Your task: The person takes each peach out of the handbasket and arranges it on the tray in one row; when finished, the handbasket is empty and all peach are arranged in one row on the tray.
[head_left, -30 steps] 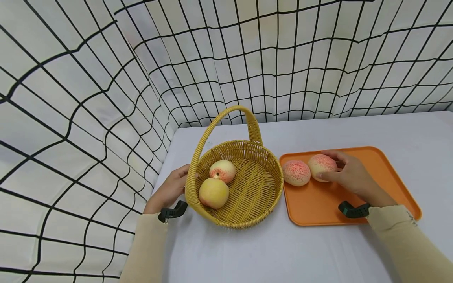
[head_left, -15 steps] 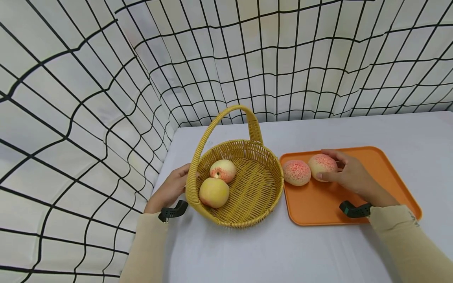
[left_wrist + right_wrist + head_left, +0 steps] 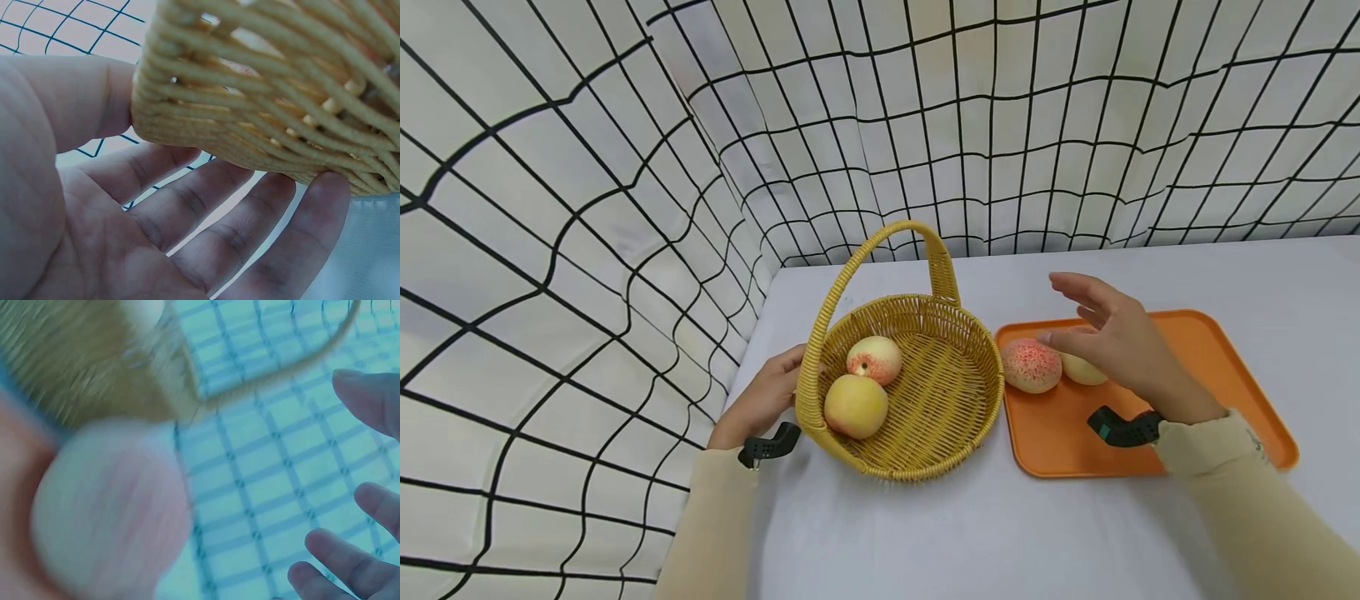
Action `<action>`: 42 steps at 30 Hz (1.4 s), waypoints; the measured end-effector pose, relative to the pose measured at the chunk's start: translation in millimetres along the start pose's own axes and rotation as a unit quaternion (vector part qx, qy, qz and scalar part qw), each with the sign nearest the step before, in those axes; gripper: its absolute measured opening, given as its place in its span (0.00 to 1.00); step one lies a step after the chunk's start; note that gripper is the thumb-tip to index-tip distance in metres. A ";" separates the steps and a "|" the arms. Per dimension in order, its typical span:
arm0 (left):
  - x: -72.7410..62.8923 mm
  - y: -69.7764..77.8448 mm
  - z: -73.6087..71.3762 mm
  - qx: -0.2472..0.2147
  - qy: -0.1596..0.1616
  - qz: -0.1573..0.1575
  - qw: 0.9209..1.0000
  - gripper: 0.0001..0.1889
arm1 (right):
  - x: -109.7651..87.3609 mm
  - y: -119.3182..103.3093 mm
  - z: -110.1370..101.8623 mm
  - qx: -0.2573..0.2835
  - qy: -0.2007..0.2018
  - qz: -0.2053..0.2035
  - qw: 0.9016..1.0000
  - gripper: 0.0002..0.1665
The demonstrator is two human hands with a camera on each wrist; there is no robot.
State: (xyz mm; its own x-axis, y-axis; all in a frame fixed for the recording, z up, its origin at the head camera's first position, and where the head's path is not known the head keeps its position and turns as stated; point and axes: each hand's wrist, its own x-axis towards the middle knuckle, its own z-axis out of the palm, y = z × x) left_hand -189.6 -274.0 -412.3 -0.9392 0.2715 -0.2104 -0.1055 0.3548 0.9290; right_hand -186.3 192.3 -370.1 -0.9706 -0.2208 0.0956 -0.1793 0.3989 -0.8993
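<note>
My left hand (image 3: 763,400) is beside the yellow wicker basket (image 3: 943,400). In the left wrist view, its fairly straight fingers (image 3: 231,240) and thumb touch the woven side (image 3: 250,100). Two peaches, one pale with red speckles (image 3: 875,360) and one yellow (image 3: 856,407), lie in the basket's left part. My right hand (image 3: 1123,342) hovers over the orange tray (image 3: 1060,446) with fingers spread, holding nothing. Below it, one peach (image 3: 1084,370) is partly hidden; a red-speckled peach (image 3: 1032,365) lies to its left. The right wrist view shows one blurred peach (image 3: 112,512).
The basket's arched handle (image 3: 850,267) rises above its rim. Black-gridded white cloth (image 3: 925,133) walls the back and left of the white table (image 3: 925,542). The tray stands close to the basket's right side.
My right hand has let go of the right peach on the tray and lifted away, its fingers opening. That peach stays on the tray. The left hand keeps its place at the basket.
</note>
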 end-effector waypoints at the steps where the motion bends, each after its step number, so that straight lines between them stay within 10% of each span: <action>1: 0.0 0.1 -0.2 0.000 -0.001 0.001 1.000 0.23 | 2.4 -8.4 4.8 0.009 -0.004 -0.012 1.000 0.43; 12: 3.1 -1.3 -0.8 -0.014 -0.007 0.001 1.000 0.23 | 48.4 -47.2 68.2 0.101 -0.166 -0.002 0.981 0.39; 25: 3.5 -2.9 0.4 -0.018 -0.005 0.001 1.000 0.22 | 92.4 -44.5 124.7 0.131 -0.260 0.135 0.947 0.37; 42: 3.0 -5.8 -0.6 -0.019 -0.004 -0.007 1.000 0.23 | 108.6 -43.6 164.5 0.112 -0.302 0.217 0.921 0.32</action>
State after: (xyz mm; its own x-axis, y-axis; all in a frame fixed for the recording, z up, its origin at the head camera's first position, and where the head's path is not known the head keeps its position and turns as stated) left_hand -192.0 -275.8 -418.1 -0.9349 0.2734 -0.2261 -0.1319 0.3237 0.9369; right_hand -257.5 4.5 -390.7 -0.6642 -0.5669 -0.4873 0.3077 0.3867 -0.8694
